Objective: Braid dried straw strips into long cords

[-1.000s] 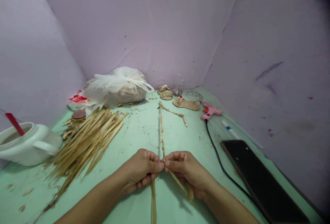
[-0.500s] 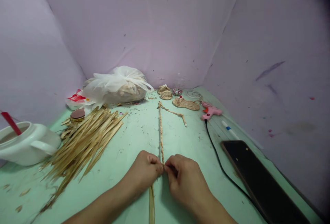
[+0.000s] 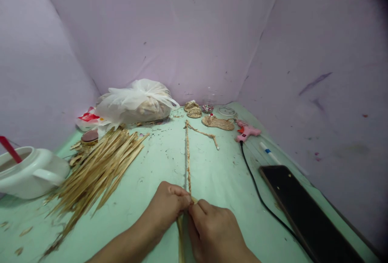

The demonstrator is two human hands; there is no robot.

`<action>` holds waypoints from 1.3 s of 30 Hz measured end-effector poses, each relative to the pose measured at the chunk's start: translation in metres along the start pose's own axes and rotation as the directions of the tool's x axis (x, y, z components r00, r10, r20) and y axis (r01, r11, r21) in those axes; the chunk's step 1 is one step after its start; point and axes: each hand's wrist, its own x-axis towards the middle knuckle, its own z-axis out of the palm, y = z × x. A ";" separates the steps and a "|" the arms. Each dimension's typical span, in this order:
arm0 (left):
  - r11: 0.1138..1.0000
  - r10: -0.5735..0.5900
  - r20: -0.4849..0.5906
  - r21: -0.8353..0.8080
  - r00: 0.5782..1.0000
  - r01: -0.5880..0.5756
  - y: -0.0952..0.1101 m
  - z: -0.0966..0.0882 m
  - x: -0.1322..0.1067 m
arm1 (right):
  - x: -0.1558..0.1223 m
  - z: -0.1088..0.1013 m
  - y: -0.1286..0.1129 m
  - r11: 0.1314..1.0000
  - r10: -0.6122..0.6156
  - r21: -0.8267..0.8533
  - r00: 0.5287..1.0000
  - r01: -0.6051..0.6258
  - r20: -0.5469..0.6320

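Note:
A thin braided straw cord [image 3: 188, 158] runs straight back across the green table, then bends right at its far end into a short loose length. My left hand [image 3: 169, 202] pinches the near end of this braid between thumb and forefinger. Close against it, my right hand [image 3: 214, 222] is closed at the same spot, with its fingertips on the strands. A flat straw strip [image 3: 181, 238] hangs toward me from between the hands. Exactly how the strands cross is hidden by the fingers.
At left lie a pile of dry straw strips [image 3: 103, 166] and a white pot [image 3: 36, 172] with a red stick. Behind stands a white plastic bag [image 3: 136, 103]. Woven straw soles [image 3: 218, 123], a pink glue gun [image 3: 247, 130], its black cord [image 3: 257, 192] and a phone [image 3: 303, 210] are at right.
My right hand has turned and shifted down and left, closer to my left hand. A bit of pale strand now shows above its fingers. The view has shifted slightly.

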 end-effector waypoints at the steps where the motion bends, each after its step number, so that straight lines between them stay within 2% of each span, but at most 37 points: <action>1: 0.999 0.030 0.003 0.017 1.000 -0.030 -0.002 -0.001 0.000 | 0.000 -0.001 0.000 0.999 -0.025 0.037 1.000 0.025 0.004; 3: 0.997 0.061 0.006 0.036 0.998 -0.061 -0.004 -0.001 0.001 | 0.003 -0.008 0.001 0.985 0.015 0.168 0.999 -0.022 0.046; 4: 0.998 0.060 0.008 0.036 0.998 -0.060 -0.004 -0.002 0.001 | 0.005 -0.015 0.003 0.964 0.080 0.247 0.994 -0.096 0.074; 5: 0.998 0.055 0.013 0.034 0.998 -0.055 -0.004 -0.003 0.001 | 0.009 -0.022 0.007 0.924 0.193 0.313 0.975 -0.219 0.113; 6: 0.998 0.050 0.022 0.031 0.999 -0.051 -0.004 -0.003 0.001 | 0.013 -0.029 0.010 0.863 0.307 0.379 0.942 -0.335 0.132; 8: 0.998 0.049 0.050 0.031 0.998 -0.050 -0.004 -0.005 0.001 | 0.023 -0.037 0.019 0.706 0.510 0.515 0.853 -0.487 0.108; 9: 0.998 0.052 0.065 0.033 0.997 -0.054 -0.005 -0.005 0.001 | 0.027 -0.037 0.023 0.611 0.561 0.583 0.812 -0.536 0.159; 11: 0.997 0.058 0.076 0.039 0.995 -0.061 -0.006 -0.007 0.001 | 0.033 -0.031 0.027 0.357 0.518 0.690 0.748 -0.629 0.415; 12: 0.997 0.063 0.079 0.041 0.995 -0.066 -0.007 -0.007 0.002 | 0.035 -0.026 0.028 0.251 0.451 0.690 0.713 -0.679 0.537; 13: 0.997 0.069 0.082 0.040 0.994 -0.072 -0.008 -0.007 0.002 | 0.035 -0.021 0.028 0.187 0.395 0.673 0.682 -0.715 0.615; 14: 0.997 0.072 0.086 0.036 0.994 -0.075 -0.008 -0.007 0.002 | 0.035 -0.016 0.027 0.168 0.363 0.657 0.666 -0.735 0.652; 15: 0.997 0.072 0.090 0.033 0.993 -0.075 -0.008 -0.007 0.002 | 0.034 -0.012 0.027 0.185 0.357 0.654 0.670 -0.734 0.651; 19: 0.995 0.053 0.091 0.084 0.994 -0.060 -0.003 -0.006 0.000 | 0.031 -0.009 0.027 0.312 0.377 0.682 0.745 -0.661 0.550; 24: 0.952 0.042 0.031 0.302 0.999 -0.050 -0.003 -0.009 0.001 | 0.031 -0.007 0.026 0.334 0.450 0.670 0.737 -0.663 0.505; 28: 0.862 0.092 -0.053 0.505 0.994 -0.053 -0.003 -0.012 -0.003 | 0.031 -0.004 0.022 0.269 0.492 0.685 0.708 -0.677 0.506; 34: 0.641 0.322 -0.118 0.757 0.939 -0.125 -0.002 -0.004 -0.022 | 0.032 -0.008 0.020 0.200 0.487 0.691 0.682 -0.695 0.545; 36: 0.639 0.316 -0.116 0.759 0.942 -0.121 -0.001 -0.004 -0.022 | 0.032 -0.010 0.020 0.165 0.496 0.692 0.665 -0.703 0.558; 39: 0.723 0.240 -0.073 0.679 0.968 -0.128 0.002 -0.010 -0.014 | 0.031 -0.010 0.020 0.107 0.509 0.704 0.647 -0.702 0.568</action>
